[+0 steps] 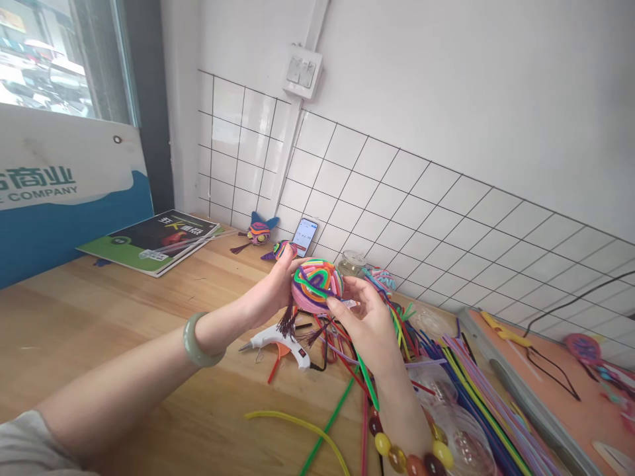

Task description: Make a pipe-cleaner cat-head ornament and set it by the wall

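Observation:
Between my two hands, above the table, is a round ornament covered in coiled pipe cleaners (317, 285) in pink, green, orange and purple, with dark tassels hanging below it. My left hand (275, 291), a jade bangle on its wrist, grips the ornament's left side, fingers mostly hidden behind. On the right side, my right hand (367, 317) has its thumb and fingertips closed on the ornament's edge. A green pipe cleaner (366, 377) hangs down beside this hand. Just below lies a white hot glue gun (278, 344), its nozzle pointing left.
Bundled pipe cleaners (481, 383) and loose ones, including a yellow one (297, 420), cover the right and front. Along the wall stand a finished cat-like ornament (260, 230), a phone (305, 237) and a glass jar (352, 263). A magazine (153, 241) lies left; an orange board (540, 377) lies right.

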The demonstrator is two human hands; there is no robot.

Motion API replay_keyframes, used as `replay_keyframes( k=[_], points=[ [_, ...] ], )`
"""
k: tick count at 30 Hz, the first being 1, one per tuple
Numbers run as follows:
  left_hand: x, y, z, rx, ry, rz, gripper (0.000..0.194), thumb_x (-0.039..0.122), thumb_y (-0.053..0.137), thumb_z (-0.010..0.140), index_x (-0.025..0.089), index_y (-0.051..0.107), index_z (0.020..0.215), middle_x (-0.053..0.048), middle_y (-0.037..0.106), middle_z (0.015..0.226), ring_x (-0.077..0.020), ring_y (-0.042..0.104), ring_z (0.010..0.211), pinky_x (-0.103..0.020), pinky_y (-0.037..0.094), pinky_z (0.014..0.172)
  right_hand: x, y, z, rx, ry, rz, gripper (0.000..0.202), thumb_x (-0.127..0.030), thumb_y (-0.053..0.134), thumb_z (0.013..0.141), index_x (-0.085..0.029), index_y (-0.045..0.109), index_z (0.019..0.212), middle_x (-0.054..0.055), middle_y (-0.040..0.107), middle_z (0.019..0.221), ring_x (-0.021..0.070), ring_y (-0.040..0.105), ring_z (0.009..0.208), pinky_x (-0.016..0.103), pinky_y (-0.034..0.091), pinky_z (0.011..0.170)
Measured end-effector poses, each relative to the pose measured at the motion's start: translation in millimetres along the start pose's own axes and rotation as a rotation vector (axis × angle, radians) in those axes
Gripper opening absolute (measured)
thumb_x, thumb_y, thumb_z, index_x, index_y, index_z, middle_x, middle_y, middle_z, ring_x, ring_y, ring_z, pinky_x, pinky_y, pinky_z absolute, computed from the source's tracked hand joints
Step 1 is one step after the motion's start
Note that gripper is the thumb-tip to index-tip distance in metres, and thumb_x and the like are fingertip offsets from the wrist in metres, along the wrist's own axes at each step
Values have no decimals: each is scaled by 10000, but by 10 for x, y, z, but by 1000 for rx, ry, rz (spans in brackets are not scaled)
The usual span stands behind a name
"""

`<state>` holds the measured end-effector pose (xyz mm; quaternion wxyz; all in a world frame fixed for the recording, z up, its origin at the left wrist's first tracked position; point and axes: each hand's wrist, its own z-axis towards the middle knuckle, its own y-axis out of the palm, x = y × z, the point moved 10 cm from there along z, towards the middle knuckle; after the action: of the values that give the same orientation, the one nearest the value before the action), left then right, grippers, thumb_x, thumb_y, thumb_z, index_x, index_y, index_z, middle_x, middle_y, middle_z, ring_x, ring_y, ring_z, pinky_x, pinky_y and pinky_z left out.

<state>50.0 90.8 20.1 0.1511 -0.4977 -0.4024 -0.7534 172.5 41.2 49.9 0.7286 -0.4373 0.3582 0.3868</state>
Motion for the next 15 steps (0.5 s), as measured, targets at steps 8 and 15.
replay_keyframes(
  k=[8,15],
  points=[
    [39,31,-5,-53,81,43,587,604,513,845,209,522,1279,-123,576,1323,-313,532,1206,-430,427,969,-4,-5,13,-10,-15,-2,350,-370,692,756,-236,593,1064,46,662,1057,219,608,982,398,485,855],
    [54,36,-56,-25,85,146,774,209,796,685,214,375,1334,-120,570,1269,-257,578,1123,-405,467,955,12,13,9,-17,-14,-10,340,-370,681,762,-235,588,1060,47,655,1040,227,604,972,423,486,856]
  ],
)
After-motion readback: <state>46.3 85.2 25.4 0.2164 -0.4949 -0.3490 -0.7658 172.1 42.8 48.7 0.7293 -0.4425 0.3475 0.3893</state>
